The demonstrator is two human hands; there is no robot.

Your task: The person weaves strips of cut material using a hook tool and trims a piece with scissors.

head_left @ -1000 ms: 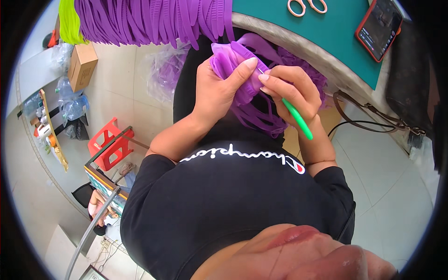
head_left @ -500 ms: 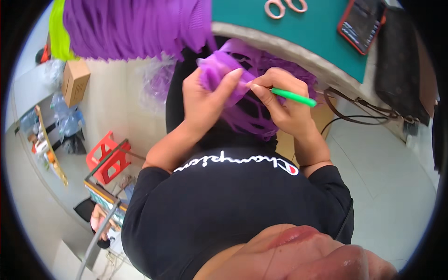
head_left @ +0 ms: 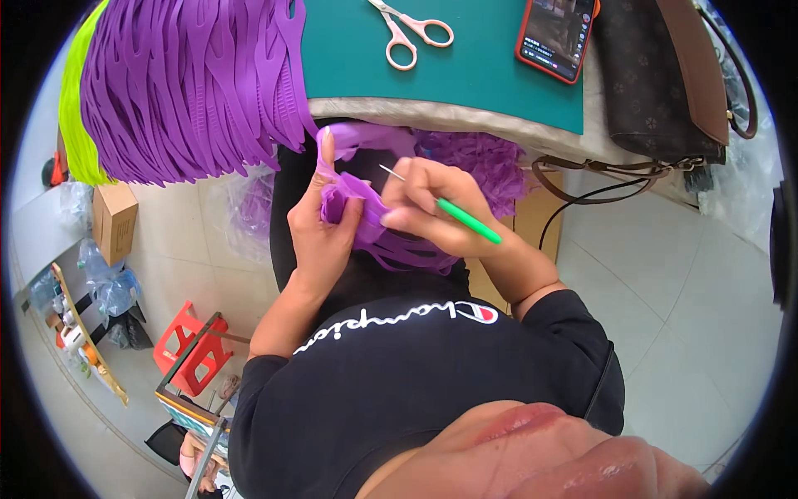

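Note:
My left hand is closed on a bunched purple rubber strap, with the thumb raised and part of the strap looped by it. In my right hand lies a thin pointed tool with a green handle; its metal tip sticks out past the fingers, apart from the strap. The right thumb and fingertips are at the strap's right edge; whether they pinch it I cannot tell. More purple straps hang below my hands, over my lap.
A green mat covers the table, holding pink-handled scissors and a phone in a red case. Purple straps pile at the left beside lime-green ones. A brown handbag sits right; a red stool stands left.
The tool's tip has come away from the strap, and my right hand has turned and moved lower. My left thumb has lifted. The view has shifted, showing more of the table.

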